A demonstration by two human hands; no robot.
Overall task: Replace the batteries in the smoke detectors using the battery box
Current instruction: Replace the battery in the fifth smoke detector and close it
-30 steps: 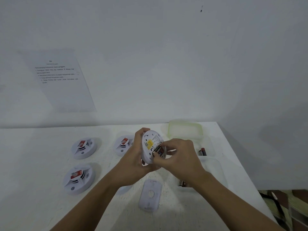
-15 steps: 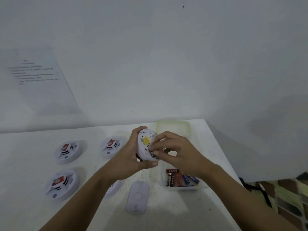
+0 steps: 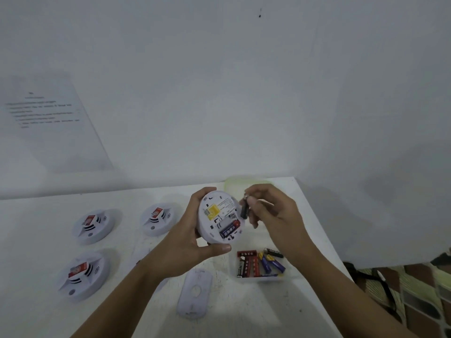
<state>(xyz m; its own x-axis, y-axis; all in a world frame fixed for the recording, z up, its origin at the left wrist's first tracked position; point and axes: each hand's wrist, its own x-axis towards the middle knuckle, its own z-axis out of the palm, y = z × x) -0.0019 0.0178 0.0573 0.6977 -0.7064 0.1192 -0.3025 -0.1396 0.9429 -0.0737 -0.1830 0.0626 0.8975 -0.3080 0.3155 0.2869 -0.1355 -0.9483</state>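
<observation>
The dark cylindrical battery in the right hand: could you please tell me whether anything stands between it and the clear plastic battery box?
Nothing visible does. The right hand pinches the dark cylindrical battery beside the round white smoke detector, and the clear plastic battery box lies open and lidless, lower in the view.

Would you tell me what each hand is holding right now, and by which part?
The left hand grips the opened smoke detector by its rim. The right hand pinches a dark battery near its upper end.
</observation>
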